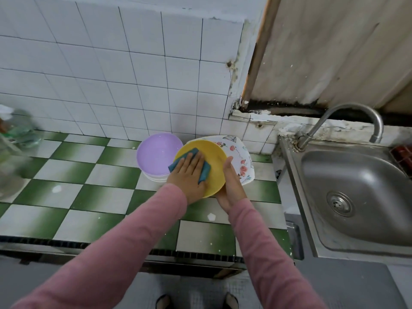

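While right grip (230,186) holds yellow plate (214,157): checkered counter (89,194) (green-white), sink (361,175) beside.

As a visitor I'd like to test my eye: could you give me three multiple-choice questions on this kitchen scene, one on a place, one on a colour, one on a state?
1. Where does the sink lie from the wiped plate?
A right
B left
C beneath it

2. What colour is that plate?
A purple
B yellow
C white

3. How is the left hand on the cloth?
A flat, pressing
B a fist
C lifted off

Answers:
1. A, the sink sits at the right end of the counter.
2. B, yellow shows round the cloth.
3. A, straight fingers lie on the cloth.
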`<state>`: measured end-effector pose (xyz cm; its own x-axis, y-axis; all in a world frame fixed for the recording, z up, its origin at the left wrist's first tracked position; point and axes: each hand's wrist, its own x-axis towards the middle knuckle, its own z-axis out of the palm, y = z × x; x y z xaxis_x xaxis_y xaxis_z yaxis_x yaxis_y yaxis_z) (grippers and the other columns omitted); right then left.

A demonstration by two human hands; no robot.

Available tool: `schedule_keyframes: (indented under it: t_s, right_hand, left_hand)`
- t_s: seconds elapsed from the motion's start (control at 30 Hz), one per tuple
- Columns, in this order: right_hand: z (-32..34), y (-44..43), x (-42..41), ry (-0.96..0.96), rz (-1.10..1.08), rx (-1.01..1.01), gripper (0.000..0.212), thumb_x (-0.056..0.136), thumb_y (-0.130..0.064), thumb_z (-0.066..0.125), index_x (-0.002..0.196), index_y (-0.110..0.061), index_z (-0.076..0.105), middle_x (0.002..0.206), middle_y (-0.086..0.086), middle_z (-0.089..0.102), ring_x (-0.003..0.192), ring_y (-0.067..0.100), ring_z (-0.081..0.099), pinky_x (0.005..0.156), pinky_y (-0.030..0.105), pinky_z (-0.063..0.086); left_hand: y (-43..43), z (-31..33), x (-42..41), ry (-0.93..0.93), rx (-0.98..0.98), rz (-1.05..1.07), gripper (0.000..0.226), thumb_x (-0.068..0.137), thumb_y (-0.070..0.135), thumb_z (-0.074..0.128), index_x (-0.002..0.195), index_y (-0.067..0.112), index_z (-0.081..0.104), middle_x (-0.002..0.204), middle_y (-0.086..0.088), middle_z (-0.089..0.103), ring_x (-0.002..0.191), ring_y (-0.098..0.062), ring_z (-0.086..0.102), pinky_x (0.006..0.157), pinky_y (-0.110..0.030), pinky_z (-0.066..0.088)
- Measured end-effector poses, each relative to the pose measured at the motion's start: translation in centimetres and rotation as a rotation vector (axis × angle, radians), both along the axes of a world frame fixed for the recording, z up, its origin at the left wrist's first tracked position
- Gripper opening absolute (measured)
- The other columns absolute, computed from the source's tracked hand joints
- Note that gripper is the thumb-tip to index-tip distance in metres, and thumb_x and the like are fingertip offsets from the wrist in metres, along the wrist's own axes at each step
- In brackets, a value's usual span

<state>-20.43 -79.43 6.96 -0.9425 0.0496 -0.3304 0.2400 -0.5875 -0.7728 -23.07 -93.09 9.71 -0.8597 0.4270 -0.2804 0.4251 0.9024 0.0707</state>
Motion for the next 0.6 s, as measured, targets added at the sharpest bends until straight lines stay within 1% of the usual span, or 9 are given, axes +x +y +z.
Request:
schedule_keyframes:
  t_s: [0.07, 0.17, 0.27, 0.33, 0.37, 0.43, 0.47, 0.53, 0.6]
  right_hand:
    - [0.1, -0.2, -0.1, -0.012, 0.017, -0.007, 0.093, 0.070, -0.079, 0.063, 0.145, -0.027, 0.047, 0.140, 0.007, 0.060, 0.127, 0.029, 0.059, 0.104, 0.060, 0.046]
    - [1.1, 0.1, -0.9, -0.002, 0.009, 0.018, 0.081, 0.073, -0.075, 0.055, 0.138, -0.027, 0.053, 0.132, 0.001, 0.065, 0.120, 0.023, 0.064, 0.098, 0.048, 0.053]
    - [1.9, 1.1, -2.0, -0.049, -0.051, 0.055, 0.110, 0.059, -0.084, 0.066, 0.145, -0.018, 0.047, 0.135, 0.006, 0.062, 0.120, 0.025, 0.063, 0.097, 0.043, 0.055]
    - [2.2, 2.1, -2.3, -0.059, -0.090, 0.066, 0.123, 0.050, -0.087, 0.071, 0.147, -0.016, 0.043, 0.137, 0.012, 0.060, 0.122, 0.031, 0.062, 0.103, 0.051, 0.050]
    - [2.1, 2.7, -2.2, -0.040, -0.101, 0.068, 0.121, 0.053, -0.086, 0.069, 0.147, -0.015, 0.042, 0.137, 0.014, 0.061, 0.122, 0.033, 0.062, 0.104, 0.053, 0.049]
    - [2.0, 3.4, -1.9, 0.015, -0.102, 0.058, 0.108, 0.065, -0.081, 0.061, 0.147, -0.014, 0.042, 0.136, 0.015, 0.061, 0.122, 0.034, 0.062, 0.103, 0.055, 0.049]
    - [1.8, 3.5, -1.7, 0.027, -0.091, 0.058, 0.106, 0.066, -0.081, 0.060, 0.148, -0.016, 0.041, 0.138, 0.014, 0.060, 0.122, 0.033, 0.061, 0.104, 0.055, 0.048]
    - [1.5, 3.3, -1.5, 0.012, -0.080, 0.065, 0.112, 0.062, -0.083, 0.066, 0.150, -0.021, 0.038, 0.143, 0.011, 0.057, 0.126, 0.031, 0.059, 0.105, 0.054, 0.047]
    - [1.5, 2.8, -1.2, 0.000, -0.068, 0.057, 0.112, 0.063, -0.083, 0.065, 0.152, -0.021, 0.036, 0.143, 0.010, 0.056, 0.126, 0.030, 0.059, 0.105, 0.053, 0.047]
  left_hand:
    - [1.0, -0.1, 0.0, -0.032, 0.194, 0.023, 0.069, 0.105, 0.040, 0.021, 0.151, 0.012, -0.023, 0.159, -0.004, -0.028, 0.147, -0.022, -0.025, 0.116, -0.035, -0.018]
    - [3.4, 1.3, 0.6, -0.242, 0.616, 0.099, 0.069, 0.106, 0.038, 0.028, 0.153, 0.019, -0.019, 0.160, 0.000, -0.026, 0.147, -0.018, -0.024, 0.118, -0.036, -0.013]
    - [3.9, 3.3, 0.6, -0.429, 0.792, 0.039, 0.059, 0.106, 0.034, 0.033, 0.156, 0.030, 0.000, 0.164, 0.007, -0.009, 0.151, -0.015, -0.006, 0.123, -0.037, -0.001]
    - [3.1, 4.7, 0.0, -0.544, 0.653, 0.037, 0.049, 0.104, 0.040, 0.034, 0.152, 0.033, 0.026, 0.162, 0.005, 0.020, 0.144, -0.022, 0.027, 0.118, -0.037, 0.021]
    - [2.8, 5.4, -0.1, -0.519, 0.499, 0.033, 0.043, 0.101, 0.048, 0.033, 0.140, 0.033, 0.044, 0.151, 0.001, 0.041, 0.129, -0.025, 0.043, 0.107, -0.037, 0.032]
    - [2.2, 6.0, -0.4, -0.300, 0.170, 0.002, 0.046, 0.096, 0.058, 0.030, 0.104, 0.023, 0.059, 0.108, -0.004, 0.062, 0.101, -0.026, 0.053, 0.084, -0.034, 0.039]
    - [2.1, 5.8, -0.4, -0.163, 0.021, -0.026, 0.049, 0.097, 0.055, 0.027, 0.101, 0.019, 0.059, 0.100, -0.005, 0.061, 0.101, -0.027, 0.054, 0.081, -0.033, 0.038]
    - [2.1, 4.3, -0.6, 0.008, -0.136, -0.072, 0.057, 0.100, 0.047, 0.018, 0.130, 0.014, 0.053, 0.137, -0.010, 0.051, 0.131, -0.030, 0.043, 0.103, -0.038, 0.034]
    - [2.0, 2.7, -0.8, 0.042, -0.197, -0.083, 0.063, 0.102, 0.042, 0.015, 0.156, 0.010, 0.013, 0.165, -0.006, 0.007, 0.151, -0.024, 0.006, 0.123, -0.040, 0.005]
